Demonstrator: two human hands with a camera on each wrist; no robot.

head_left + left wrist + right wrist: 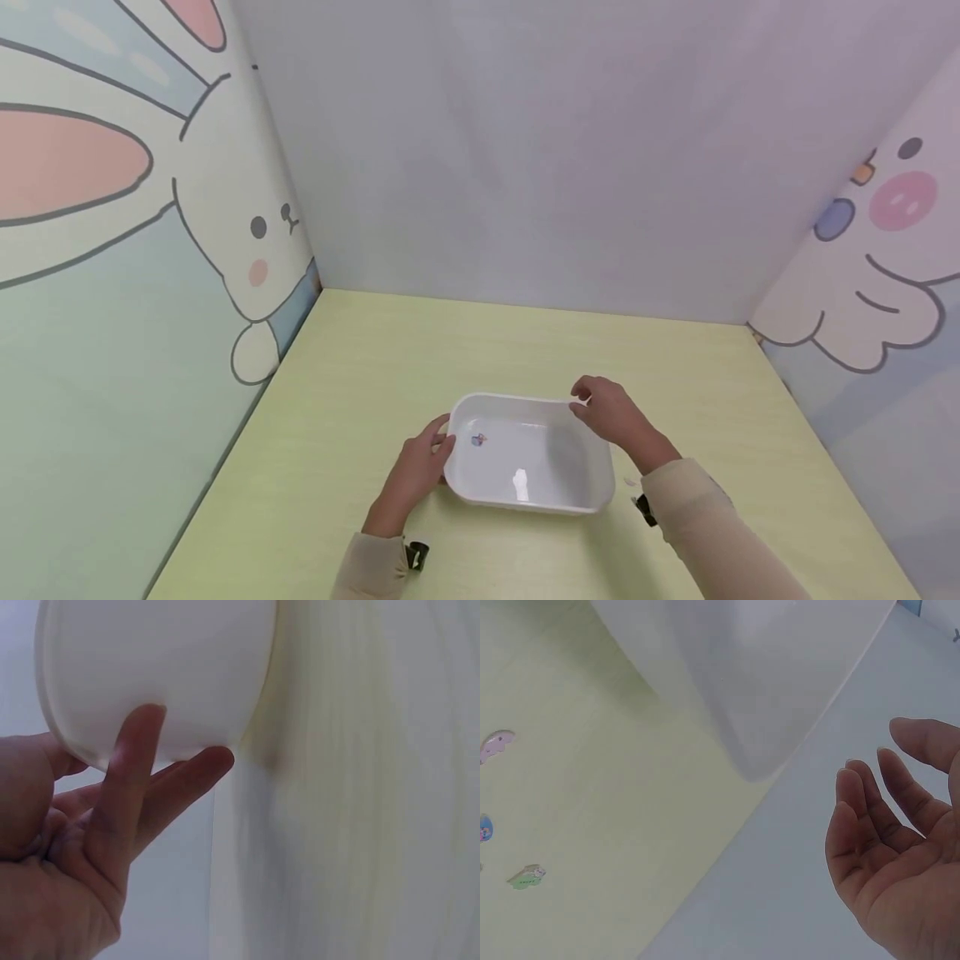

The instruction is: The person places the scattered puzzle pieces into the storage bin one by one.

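Sitting near the middle of the pale yellow-green counter [420, 342], toward its near side, the white tray [528, 446] is a deep, round-cornered rectangle with its hollow side up; whether its base touches the counter all round I cannot tell. Inside, on the floor of the tray toward the left, lies a small coloured piece [478, 439], blue and reddish, too small to make out further. A bright reflection shows on the floor near the front wall.

The left hand [416, 467] holds the tray by its left end: the thumb lies at the rim and the fingers spread along the outer wall, so that grip is taken up with the tray. The right hand [611, 412] hovers by the far right corner, apart from the tray in the right wrist view; its grip is fairly wide, holding nothing, with fingers loosely curved and the thumb away from them.

To the right of the tray, small flat pieces lie on the counter: a pink one [496, 744], a blue one [485, 828] cut off by the picture's edge, and a green one [527, 877].

Both forearms wear beige sleeves [716, 525]. Behind the counter hangs a greyish-white curtain [525, 150]; a cartoon rabbit [225, 200] decorates the left wall, a white bird-like figure [862, 275] the right.
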